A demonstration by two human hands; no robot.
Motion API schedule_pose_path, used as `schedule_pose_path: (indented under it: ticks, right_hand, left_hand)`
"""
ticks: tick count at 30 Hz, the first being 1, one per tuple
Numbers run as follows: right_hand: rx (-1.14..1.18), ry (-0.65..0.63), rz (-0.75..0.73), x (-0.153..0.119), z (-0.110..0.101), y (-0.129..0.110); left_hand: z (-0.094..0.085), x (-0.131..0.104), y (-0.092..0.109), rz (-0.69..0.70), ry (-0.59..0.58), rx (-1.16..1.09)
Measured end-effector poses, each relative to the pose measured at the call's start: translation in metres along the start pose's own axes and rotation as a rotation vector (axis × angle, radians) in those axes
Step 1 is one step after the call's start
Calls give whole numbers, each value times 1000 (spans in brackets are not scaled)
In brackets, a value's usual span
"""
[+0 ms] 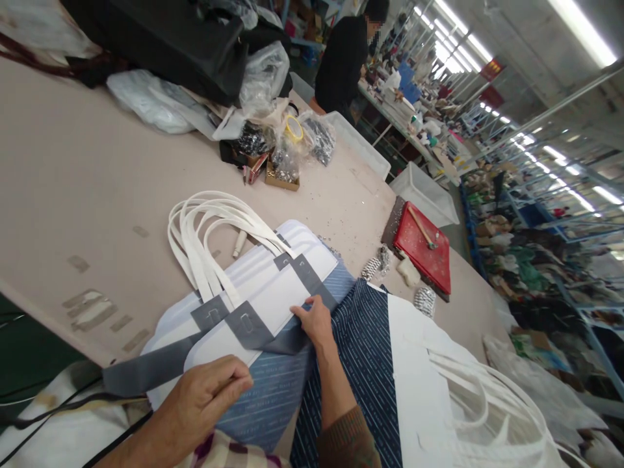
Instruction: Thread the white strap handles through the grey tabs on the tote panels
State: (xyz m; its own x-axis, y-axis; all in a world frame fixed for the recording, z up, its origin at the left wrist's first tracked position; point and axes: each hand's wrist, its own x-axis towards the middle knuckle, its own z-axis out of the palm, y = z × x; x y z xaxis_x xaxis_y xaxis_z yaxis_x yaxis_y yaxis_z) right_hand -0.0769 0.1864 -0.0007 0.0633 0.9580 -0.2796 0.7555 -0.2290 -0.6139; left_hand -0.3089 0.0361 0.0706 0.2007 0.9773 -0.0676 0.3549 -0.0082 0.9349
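Observation:
Before me lies a stack of bag panels (280,292), white above and blue with fine lettering below, fitted with grey tabs (248,328) and looped white handles (195,240). My right hand (314,318) is at the lower edge of the top white section, its thumb and fingertips closed on the panel. Over the near left part of the stack is my left hand (209,390), fingers curled and thumb pressed against them; whatever may be inside is hidden. To the right rests another stack, dark blue striped fabric (363,357) with white upper sections (416,364) and white handles (492,383).
A red pad (422,247) carries a hammer (422,227) at the right. Farther back are a small box of metal parts (283,177), yellow tape (294,129), plastic bags (151,101) and a black bag (170,45). A person in black (338,62) stands beyond white bins (358,143).

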Motion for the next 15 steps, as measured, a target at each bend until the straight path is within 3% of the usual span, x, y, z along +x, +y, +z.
schedule_pose_path:
  ticks: [4, 9, 12, 15]
  right_hand:
    - [-194, 41, -86, -10, -5, -26]
    - [-171, -108, -465, -39, 44, -91]
    - [-325, -183, -479, -44, 71, -120]
    - [-422, -229, -484, -40, 80, -131]
  left_hand:
    - [-4, -4, 2, 6, -4, -1]
    - [-3, -12, 4, 71, 8, -20]
    - [-1, -16, 5, 108, 67, -25]
    - [1, -22, 6, 129, 91, -38]
